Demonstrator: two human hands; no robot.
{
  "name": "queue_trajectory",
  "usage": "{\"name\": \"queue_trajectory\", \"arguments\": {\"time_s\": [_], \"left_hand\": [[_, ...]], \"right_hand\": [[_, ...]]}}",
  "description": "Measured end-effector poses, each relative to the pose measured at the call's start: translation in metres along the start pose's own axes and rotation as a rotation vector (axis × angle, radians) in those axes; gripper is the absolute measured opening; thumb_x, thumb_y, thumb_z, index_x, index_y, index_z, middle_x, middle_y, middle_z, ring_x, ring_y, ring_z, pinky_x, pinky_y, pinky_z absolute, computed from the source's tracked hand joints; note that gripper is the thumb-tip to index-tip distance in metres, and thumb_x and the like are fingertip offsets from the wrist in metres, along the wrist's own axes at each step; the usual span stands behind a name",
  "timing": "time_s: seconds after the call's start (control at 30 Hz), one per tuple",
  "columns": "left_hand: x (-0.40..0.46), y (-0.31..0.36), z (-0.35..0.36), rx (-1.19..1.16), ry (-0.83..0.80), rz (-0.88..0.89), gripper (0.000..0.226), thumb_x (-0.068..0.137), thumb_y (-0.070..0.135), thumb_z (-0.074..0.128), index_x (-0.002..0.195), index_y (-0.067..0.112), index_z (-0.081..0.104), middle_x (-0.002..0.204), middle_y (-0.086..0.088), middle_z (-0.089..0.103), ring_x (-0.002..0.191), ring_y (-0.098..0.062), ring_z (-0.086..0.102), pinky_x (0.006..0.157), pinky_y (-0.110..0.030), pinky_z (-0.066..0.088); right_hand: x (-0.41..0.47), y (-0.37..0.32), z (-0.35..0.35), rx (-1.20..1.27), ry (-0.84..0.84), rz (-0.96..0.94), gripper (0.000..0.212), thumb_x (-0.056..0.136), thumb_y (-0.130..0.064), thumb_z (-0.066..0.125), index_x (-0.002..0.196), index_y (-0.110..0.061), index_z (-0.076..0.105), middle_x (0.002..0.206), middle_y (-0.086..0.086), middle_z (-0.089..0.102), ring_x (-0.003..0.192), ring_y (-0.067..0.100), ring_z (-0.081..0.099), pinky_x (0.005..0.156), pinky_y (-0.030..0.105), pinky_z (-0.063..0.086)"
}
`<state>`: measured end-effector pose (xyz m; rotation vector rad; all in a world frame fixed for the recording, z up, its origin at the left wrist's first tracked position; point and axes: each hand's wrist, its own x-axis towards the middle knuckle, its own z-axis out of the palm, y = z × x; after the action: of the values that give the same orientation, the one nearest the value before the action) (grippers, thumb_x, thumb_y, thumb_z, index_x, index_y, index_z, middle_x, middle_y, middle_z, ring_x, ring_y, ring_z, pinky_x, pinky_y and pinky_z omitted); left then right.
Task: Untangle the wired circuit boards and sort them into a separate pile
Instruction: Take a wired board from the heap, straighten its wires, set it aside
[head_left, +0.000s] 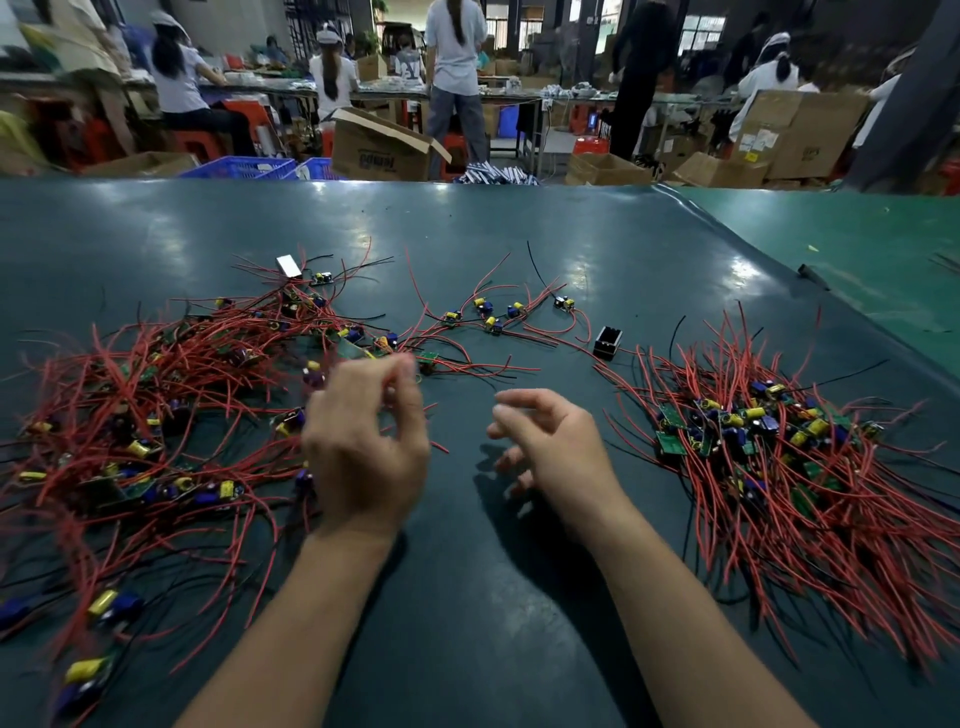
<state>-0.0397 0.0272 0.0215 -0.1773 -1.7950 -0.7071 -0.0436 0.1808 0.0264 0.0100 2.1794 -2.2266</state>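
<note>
My left hand (363, 447) hovers with fingers curled, blurred; I cannot tell whether it pinches a wire. My right hand (545, 441) hangs loose, holding nothing. Tangled boards (156, 415) lie left, the sorted pile (779, 447) right, a few loose boards (488, 314) farther off.

Tangled heap of red-wired circuit boards (156, 415) sprawled on the left, neater sorted pile (779, 447) on the right, a few loose boards (488, 317) between, farther back
</note>
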Motion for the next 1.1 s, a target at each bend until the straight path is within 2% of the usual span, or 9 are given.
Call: {"name": "queue_trajectory", "arguments": {"time_s": [0.13,0.27,0.37,0.43,0.57,0.7,0.8,0.93,1.1], "left_hand": [[-0.013,0.014,0.004,-0.326,-0.277,0.12,0.014,0.093,0.007,0.06,0.087,0.0,0.07,0.087,-0.009,0.068,0.079,-0.022,0.064,0.074,-0.034,0.052],[-0.018,0.024,0.007,-0.451,-0.392,0.219,0.015,0.091,0.009,0.062,0.09,-0.002,0.073,0.091,-0.01,0.069,0.084,-0.025,0.064,0.08,-0.033,0.052],[-0.017,0.026,0.009,-0.451,-0.39,0.222,0.012,0.09,0.007,0.064,0.09,-0.002,0.074,0.092,-0.01,0.069,0.085,-0.026,0.063,0.08,-0.035,0.051],[-0.016,0.024,0.009,-0.439,-0.383,0.206,0.013,0.09,0.009,0.064,0.09,-0.001,0.073,0.092,-0.009,0.068,0.086,-0.026,0.062,0.079,-0.036,0.05],[-0.012,0.016,0.002,-0.455,-0.437,-0.016,0.033,0.092,0.03,0.055,0.108,0.004,0.066,0.107,-0.006,0.062,0.1,-0.023,0.059,0.087,-0.036,0.048],[-0.007,0.002,-0.003,-0.169,-0.63,-0.19,0.055,0.087,0.038,0.049,0.135,0.013,0.053,0.131,-0.002,0.057,0.124,-0.022,0.049,0.105,-0.044,0.036],[-0.01,-0.001,-0.002,-0.236,-0.8,-0.276,0.056,0.085,0.036,0.057,0.139,0.022,0.052,0.119,0.005,0.066,0.111,-0.017,0.061,0.102,-0.043,0.042],[-0.01,-0.004,0.0,-0.174,-0.674,-0.277,0.028,0.091,0.029,0.059,0.114,0.016,0.07,0.103,-0.001,0.072,0.094,-0.025,0.067,0.084,-0.044,0.052],[-0.001,-0.022,-0.003,0.19,-0.405,-0.337,0.024,0.091,0.015,0.063,0.113,0.014,0.069,0.107,-0.011,0.07,0.093,-0.035,0.064,0.08,-0.042,0.048]], "right_hand": [[0.0,0.012,0.008,-0.365,-0.129,-0.219,0.054,0.088,-0.002,0.066,0.135,-0.026,0.055,0.095,0.005,0.067,0.058,0.02,0.052,0.059,0.032,0.05],[0.004,0.007,0.004,-0.172,-0.07,-0.336,0.046,0.077,0.024,0.059,0.106,-0.011,0.064,0.093,0.007,0.068,0.079,0.008,0.062,0.077,0.021,0.052],[0.006,0.005,0.003,-0.025,-0.051,-0.313,0.051,0.075,0.029,0.056,0.107,-0.011,0.061,0.095,0.008,0.066,0.08,0.009,0.062,0.075,0.022,0.052],[0.006,0.006,0.002,-0.097,-0.037,-0.343,0.057,0.077,0.024,0.057,0.112,-0.02,0.06,0.102,0.006,0.067,0.084,0.014,0.063,0.078,0.03,0.053],[0.005,0.005,0.007,-0.029,0.025,-0.354,0.024,0.087,0.009,0.065,0.088,-0.016,0.068,0.077,-0.002,0.07,0.07,0.012,0.067,0.064,0.027,0.055],[0.007,0.001,0.003,0.245,0.041,-0.167,0.013,0.089,0.003,0.064,0.082,-0.008,0.065,0.069,0.001,0.067,0.056,0.013,0.065,0.048,0.021,0.051],[0.005,-0.002,-0.004,0.295,-0.028,-0.088,0.01,0.088,0.0,0.065,0.082,-0.009,0.065,0.068,0.001,0.067,0.054,0.012,0.062,0.049,0.02,0.048],[0.006,-0.003,-0.007,0.365,-0.057,0.038,0.007,0.085,-0.003,0.067,0.089,-0.008,0.065,0.077,0.006,0.069,0.055,0.013,0.063,0.049,0.018,0.047],[0.007,-0.007,-0.01,0.591,0.014,0.107,0.014,0.088,0.011,0.057,0.089,-0.002,0.062,0.074,0.008,0.063,0.062,0.016,0.067,0.056,0.019,0.054]]}}
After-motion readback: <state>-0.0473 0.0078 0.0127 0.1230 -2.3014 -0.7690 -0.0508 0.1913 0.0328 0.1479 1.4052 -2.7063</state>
